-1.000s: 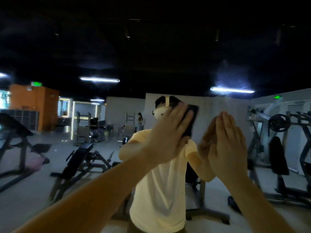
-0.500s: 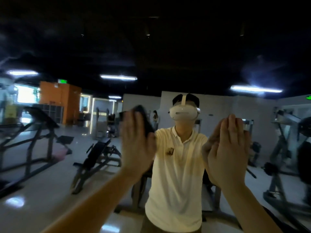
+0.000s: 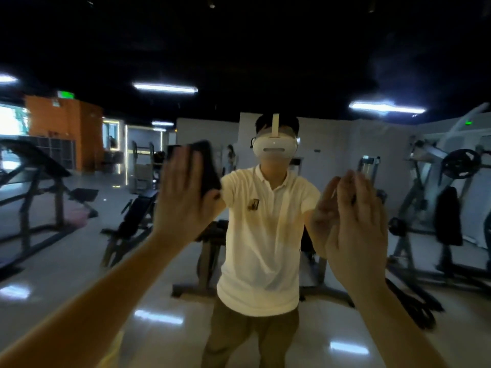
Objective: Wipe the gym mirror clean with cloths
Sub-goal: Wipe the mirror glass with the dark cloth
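**Cloth sweep shifts left, right side unchanged**

Cloth [image 3: 208, 166], dark, sits flat on the mirror [image 3: 66, 261], left of the reflected person [image 3: 265, 235] at about shoulder height. One second ago it covered the reflected headset at centre; half a second ago it was already out left. Since then it has barely moved. So the centre strip has had a pass, and the stroke is probably at its left turn-round.

Left hand [image 3: 183, 197] presses the cloth with straight, spread fingers, not gripping it. Right hand [image 3: 356, 227] is flat on the glass, fingers straight and together, in roughly the same spot through all three frames. A dark sliver shows between its fingers; cannot tell if a second cloth lies under it.

Pale haze patch [image 3: 390, 70] shows high on the right, well above both hands. It looks like a smear left to wipe, though that is a guess.

No mirror frame or edge is in view on any side, and nothing stands between the person and the glass. Glass runs on above, below and to both sides, so there is room to stroke any way. Weight machines [image 3: 438, 195] are reflections only, not obstacles.
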The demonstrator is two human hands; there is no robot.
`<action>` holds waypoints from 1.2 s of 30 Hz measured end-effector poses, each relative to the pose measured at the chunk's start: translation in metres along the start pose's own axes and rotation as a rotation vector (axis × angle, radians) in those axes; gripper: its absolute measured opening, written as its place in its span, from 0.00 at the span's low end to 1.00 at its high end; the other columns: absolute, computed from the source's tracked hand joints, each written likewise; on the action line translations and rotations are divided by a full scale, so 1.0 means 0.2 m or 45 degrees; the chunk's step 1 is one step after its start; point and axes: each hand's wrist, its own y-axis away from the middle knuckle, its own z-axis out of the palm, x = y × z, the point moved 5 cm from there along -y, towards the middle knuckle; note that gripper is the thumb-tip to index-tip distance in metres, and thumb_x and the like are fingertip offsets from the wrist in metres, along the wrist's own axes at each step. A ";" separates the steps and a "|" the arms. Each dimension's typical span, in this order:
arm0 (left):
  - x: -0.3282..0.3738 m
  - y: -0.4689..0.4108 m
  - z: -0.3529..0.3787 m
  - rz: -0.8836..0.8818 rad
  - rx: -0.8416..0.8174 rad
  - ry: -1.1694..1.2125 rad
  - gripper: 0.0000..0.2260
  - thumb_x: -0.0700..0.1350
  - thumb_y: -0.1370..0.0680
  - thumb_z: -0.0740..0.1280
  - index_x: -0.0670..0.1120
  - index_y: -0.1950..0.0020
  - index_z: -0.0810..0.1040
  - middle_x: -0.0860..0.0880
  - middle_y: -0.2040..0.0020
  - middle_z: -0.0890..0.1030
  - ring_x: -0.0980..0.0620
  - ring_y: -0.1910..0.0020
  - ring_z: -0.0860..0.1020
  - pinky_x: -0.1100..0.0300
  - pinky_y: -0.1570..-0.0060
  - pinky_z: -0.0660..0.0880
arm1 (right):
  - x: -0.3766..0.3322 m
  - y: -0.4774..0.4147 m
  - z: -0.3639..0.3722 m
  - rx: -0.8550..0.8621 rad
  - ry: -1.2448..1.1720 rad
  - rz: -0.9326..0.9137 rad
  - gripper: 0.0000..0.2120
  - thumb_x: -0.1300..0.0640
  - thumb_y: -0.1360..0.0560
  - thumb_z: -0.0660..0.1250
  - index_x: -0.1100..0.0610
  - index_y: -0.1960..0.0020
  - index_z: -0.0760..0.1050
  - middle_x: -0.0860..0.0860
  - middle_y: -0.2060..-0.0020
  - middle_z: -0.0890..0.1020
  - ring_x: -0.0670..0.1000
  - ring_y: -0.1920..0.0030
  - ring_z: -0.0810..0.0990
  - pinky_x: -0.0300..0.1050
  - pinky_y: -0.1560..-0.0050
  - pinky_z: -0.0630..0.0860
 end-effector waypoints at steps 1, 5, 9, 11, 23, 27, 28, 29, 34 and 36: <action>-0.12 0.07 -0.01 -0.102 0.031 -0.017 0.34 0.57 0.14 0.52 0.35 0.17 0.53 0.34 0.17 0.52 0.36 0.17 0.50 0.36 0.21 0.54 | -0.02 0.04 0.00 -0.010 0.004 0.039 0.32 0.65 0.21 0.62 0.63 0.19 0.59 0.62 0.19 0.57 0.63 0.19 0.56 0.62 0.20 0.55; -0.21 0.33 0.07 -0.383 0.086 0.044 0.33 0.55 0.15 0.53 0.31 0.19 0.54 0.30 0.19 0.54 0.34 0.17 0.51 0.35 0.21 0.55 | -0.10 0.20 0.09 -0.145 -0.004 0.109 0.40 0.64 0.25 0.71 0.62 0.18 0.56 0.62 0.18 0.55 0.62 0.18 0.53 0.64 0.21 0.57; 0.21 0.33 0.17 -0.229 0.068 0.138 0.33 0.53 0.16 0.56 0.33 0.18 0.55 0.31 0.18 0.52 0.34 0.17 0.48 0.36 0.19 0.47 | -0.10 0.25 0.17 -0.306 0.079 0.016 0.47 0.61 0.30 0.76 0.61 0.18 0.56 0.63 0.18 0.53 0.64 0.18 0.52 0.66 0.23 0.60; 0.53 0.32 0.19 -0.014 -0.020 0.181 0.34 0.57 0.16 0.55 0.40 0.16 0.49 0.35 0.17 0.49 0.37 0.17 0.46 0.43 0.19 0.40 | -0.05 0.24 0.15 -0.355 0.090 -0.046 0.51 0.61 0.32 0.79 0.58 0.17 0.54 0.60 0.17 0.52 0.62 0.18 0.51 0.65 0.23 0.62; 0.54 0.49 0.23 0.394 -0.125 0.052 0.33 0.60 0.15 0.54 0.43 0.16 0.52 0.39 0.17 0.53 0.39 0.18 0.51 0.45 0.18 0.39 | 0.00 0.47 0.05 -0.411 -0.068 0.064 0.40 0.68 0.26 0.65 0.62 0.17 0.54 0.58 0.17 0.52 0.58 0.17 0.52 0.63 0.22 0.60; -0.14 0.69 0.16 0.115 -0.114 0.008 0.33 0.60 0.14 0.51 0.37 0.18 0.53 0.31 0.19 0.54 0.33 0.18 0.52 0.37 0.19 0.49 | -0.04 0.61 0.11 -0.439 -0.006 0.229 0.39 0.67 0.26 0.66 0.62 0.18 0.56 0.58 0.17 0.52 0.60 0.18 0.54 0.64 0.22 0.61; -0.25 0.76 0.14 0.035 -0.119 -0.005 0.33 0.59 0.14 0.50 0.36 0.18 0.53 0.30 0.19 0.54 0.32 0.18 0.53 0.34 0.21 0.53 | -0.05 0.64 0.13 -0.438 -0.010 0.255 0.38 0.67 0.26 0.64 0.62 0.18 0.56 0.58 0.17 0.51 0.61 0.18 0.53 0.64 0.22 0.60; -0.31 0.82 0.12 -0.044 -0.124 -0.003 0.33 0.58 0.14 0.51 0.35 0.17 0.53 0.30 0.19 0.54 0.31 0.18 0.53 0.33 0.22 0.55 | -0.06 0.65 0.14 -0.435 -0.024 0.268 0.37 0.66 0.25 0.63 0.62 0.18 0.55 0.58 0.17 0.51 0.60 0.18 0.52 0.64 0.22 0.60; -0.08 0.93 0.21 -0.104 -0.111 0.152 0.32 0.55 0.14 0.53 0.34 0.18 0.51 0.29 0.19 0.53 0.31 0.18 0.51 0.35 0.20 0.50 | -0.05 0.69 0.16 -0.449 -0.105 0.221 0.33 0.64 0.21 0.54 0.63 0.17 0.53 0.58 0.17 0.49 0.59 0.17 0.47 0.64 0.22 0.60; 0.17 0.92 0.26 0.080 -0.159 0.179 0.33 0.58 0.13 0.50 0.37 0.17 0.47 0.32 0.18 0.48 0.35 0.17 0.47 0.37 0.19 0.47 | -0.02 0.69 0.14 -0.479 -0.135 0.151 0.33 0.62 0.22 0.49 0.62 0.17 0.52 0.57 0.17 0.49 0.58 0.17 0.46 0.63 0.22 0.61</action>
